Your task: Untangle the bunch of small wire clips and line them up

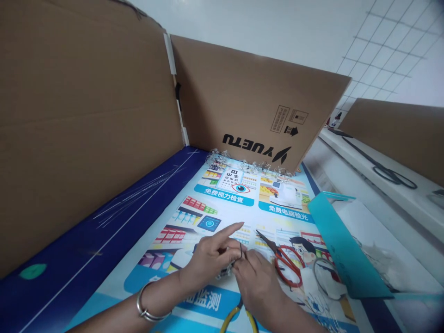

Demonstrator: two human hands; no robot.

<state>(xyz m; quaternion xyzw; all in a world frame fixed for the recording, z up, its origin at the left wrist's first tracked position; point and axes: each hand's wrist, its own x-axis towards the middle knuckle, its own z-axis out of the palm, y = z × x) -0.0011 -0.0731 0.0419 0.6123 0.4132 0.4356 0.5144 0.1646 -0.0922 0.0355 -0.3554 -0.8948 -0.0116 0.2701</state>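
My left hand (pixel 211 253) has its index finger stretched out, while its thumb and other fingers close on a small cluster of clear, shiny strands or beads (pixel 225 272). My right hand (pixel 257 280) meets it at the fingertips, pinching the same cluster from the other side. A thin dark cord or band (pixel 241 250) shows at the fingertips. The fingers hide most of the cluster. Right of my hands lie scissors (pixel 289 267) with red handles, their blades apart. Just below my right hand is a tool with yellow handles (pixel 239 320), partly covered by that hand.
Cardboard panels (pixel 243 92) stand at the left and back. Several clear, tangled clusters (pixel 253 167) line the back panel's foot. Loose thin strands (pixel 138 189) lie on the dark blue strip. A turquoise tray (pixel 342 245) and a roll-like ring (pixel 324 277) are at the right.
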